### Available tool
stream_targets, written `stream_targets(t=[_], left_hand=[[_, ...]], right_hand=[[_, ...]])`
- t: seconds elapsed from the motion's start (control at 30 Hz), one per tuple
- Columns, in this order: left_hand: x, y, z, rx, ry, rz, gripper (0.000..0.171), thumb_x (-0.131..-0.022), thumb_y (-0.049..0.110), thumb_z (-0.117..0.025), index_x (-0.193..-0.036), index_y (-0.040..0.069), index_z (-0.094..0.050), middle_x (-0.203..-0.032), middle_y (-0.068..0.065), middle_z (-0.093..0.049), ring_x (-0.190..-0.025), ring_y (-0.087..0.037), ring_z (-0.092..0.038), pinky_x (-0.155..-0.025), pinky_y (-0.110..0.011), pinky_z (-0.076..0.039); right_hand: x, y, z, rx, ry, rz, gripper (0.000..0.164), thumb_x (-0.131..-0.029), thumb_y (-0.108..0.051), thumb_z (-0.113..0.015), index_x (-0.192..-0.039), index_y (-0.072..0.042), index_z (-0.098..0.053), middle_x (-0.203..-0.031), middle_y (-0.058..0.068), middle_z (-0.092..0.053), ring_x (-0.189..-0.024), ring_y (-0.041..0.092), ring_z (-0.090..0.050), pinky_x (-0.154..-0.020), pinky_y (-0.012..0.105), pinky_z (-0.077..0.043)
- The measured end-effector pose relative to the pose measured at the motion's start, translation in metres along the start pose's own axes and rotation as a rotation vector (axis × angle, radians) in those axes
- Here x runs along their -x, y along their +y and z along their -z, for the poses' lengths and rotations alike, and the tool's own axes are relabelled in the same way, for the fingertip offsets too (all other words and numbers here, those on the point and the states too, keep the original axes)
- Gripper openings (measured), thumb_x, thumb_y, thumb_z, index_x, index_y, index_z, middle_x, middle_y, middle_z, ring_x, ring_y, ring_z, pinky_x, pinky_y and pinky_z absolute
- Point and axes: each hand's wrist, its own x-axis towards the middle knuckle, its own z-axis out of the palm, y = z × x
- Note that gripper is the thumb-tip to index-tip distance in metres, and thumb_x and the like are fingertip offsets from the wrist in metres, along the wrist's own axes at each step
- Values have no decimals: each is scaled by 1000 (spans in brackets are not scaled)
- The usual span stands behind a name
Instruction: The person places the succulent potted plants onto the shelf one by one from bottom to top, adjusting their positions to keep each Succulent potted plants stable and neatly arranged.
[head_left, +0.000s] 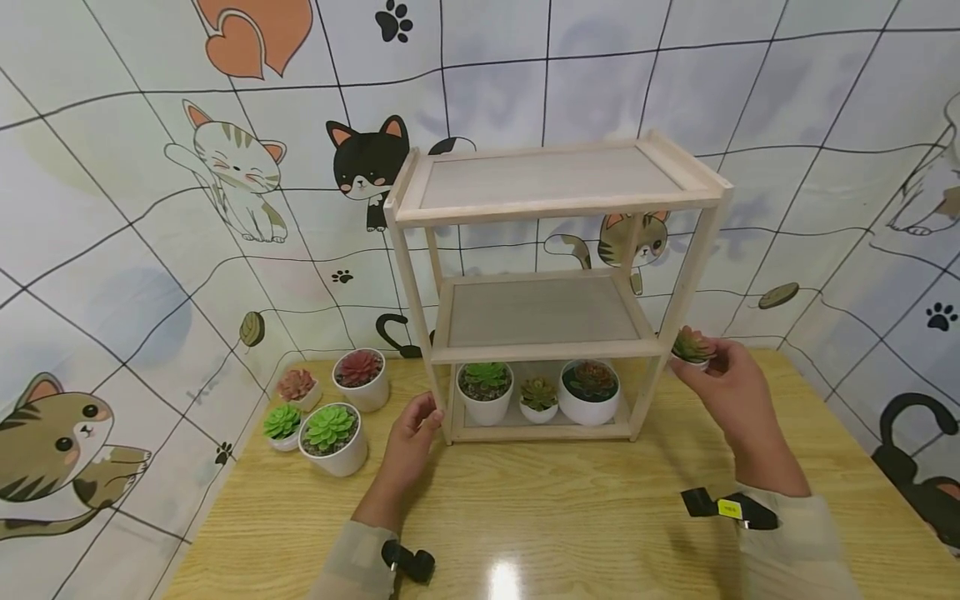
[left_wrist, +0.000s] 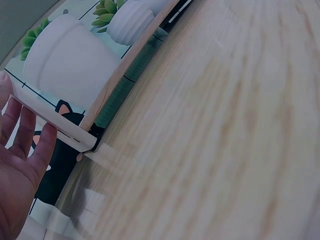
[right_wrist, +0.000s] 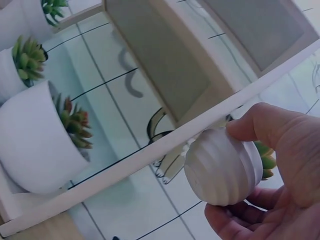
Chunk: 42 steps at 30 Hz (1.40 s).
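Note:
A wooden three-tier shelf (head_left: 532, 346) stands on the table. My left hand (head_left: 408, 437) is at the foot of its left front leg (left_wrist: 55, 120), thumb on one side and fingers on the other. Beside the right front leg, my right hand (head_left: 731, 387) holds up a small succulent with reddish-green leaves (head_left: 692, 345). Its ribbed white pot (right_wrist: 222, 167) sits between thumb and fingers in the right wrist view. On the bottom tier are a green succulent (head_left: 486, 392), a small yellowish-green one (head_left: 538, 400) and a dark reddish one (head_left: 589, 393), all in white pots.
Left of the shelf, a red succulent (head_left: 361, 379), a pink one (head_left: 297, 387), a small green one (head_left: 282, 427) and a larger green one (head_left: 333, 438) stand on the wooden table (head_left: 540, 508). A cat-patterned cloth (head_left: 495, 100) hangs behind and at both sides.

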Motion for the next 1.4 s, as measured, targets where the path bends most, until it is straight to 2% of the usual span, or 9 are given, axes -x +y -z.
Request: stream_targets(t=[0.27,0.57,0.8,1.1,1.27,1.4], left_hand=[[0,1,1,-2,-6,-4,36,-108,25,-57,-140,8,-58,-134,-18,-66,-135,-33,-57,-113,-50,-47],[1,1,0,-4,0,6,35,-108,23,-56,-140,8,-58,-134,-18,-66,-134,-31,-57,-112,-47,-48],[0,-1,0,-7,7,7,35,-108,24,-57,-139,7,-58,-134,-18,-66,-135,-33,-57,-113,-52,-47],[0,-3,0,8,1,1,34,-107,24,-58,-138,9,-59,-133,-17,-66,-133,-30,-57,-112,-48,-47],[-1,-4,0,7,7,-15,33,-107,22,-58,-138,8,-59,-130,-16,-67,-130,-28,-58,-110,-43,-48],[-1,-3,0,-7,8,-30,33,-107,21,-58,-137,6,-59,-129,-18,-67,-128,-29,-59,-109,-46,-50]], right_hand=[[7,-13,8,12,21,9,69,-100,-32,-68,-149,6,-38,-143,23,-50,-106,7,-51,-74,6,-44],[16,-20,17,-9,22,64,69,-102,-30,-67,-151,8,-35,-147,25,-46,-98,-8,-49,-74,3,-47],[23,-25,23,-19,23,88,69,-102,-26,-67,-151,8,-33,-145,23,-46,-97,-12,-51,-75,4,-50],[33,-35,29,0,1,83,71,-102,-26,-68,-153,7,-32,-144,21,-46,-97,-13,-52,-74,4,-50],[39,-42,27,-32,-13,106,68,-101,-23,-70,-151,5,-33,-142,13,-48,-100,-10,-55,-77,6,-52],[44,-46,23,-63,-30,162,59,-100,-18,-71,-146,1,-39,-136,-8,-51,-102,-10,-58,-79,7,-53]])
